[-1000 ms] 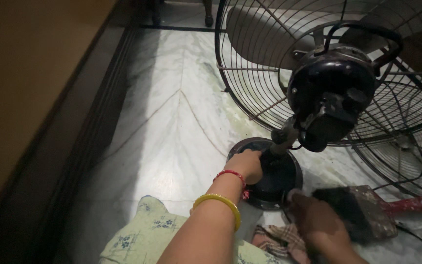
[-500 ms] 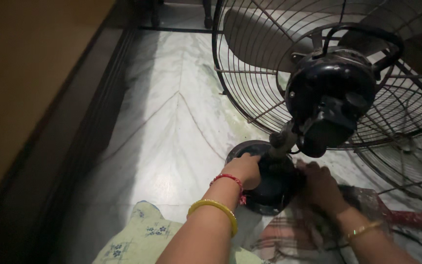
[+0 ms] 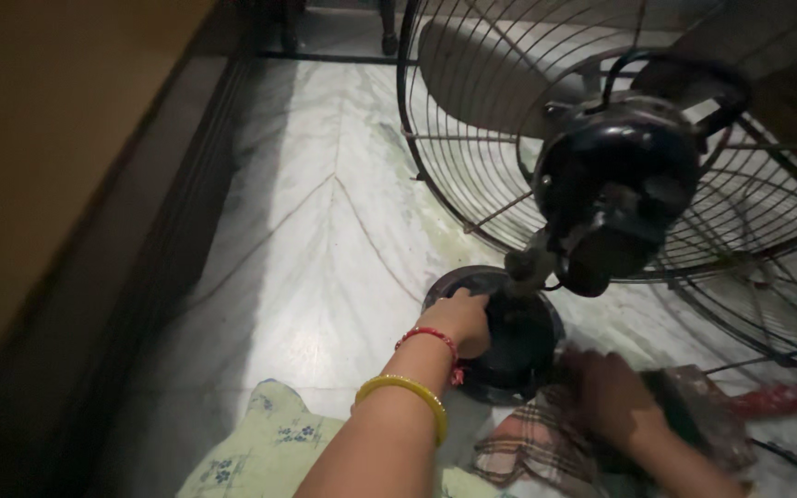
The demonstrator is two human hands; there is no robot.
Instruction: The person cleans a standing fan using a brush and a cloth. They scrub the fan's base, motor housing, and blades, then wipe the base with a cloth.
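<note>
Two hands work at the fan base point(image 3: 509, 343) on the marble floor point(image 3: 325, 249). Left hand point(image 3: 461, 318) grips the base rim, steadying it. Right hand point(image 3: 612, 398), blurred, presses a checked cloth point(image 3: 532, 447) beside the base; grip indeterminate. Judged step: wiping the base.
</note>
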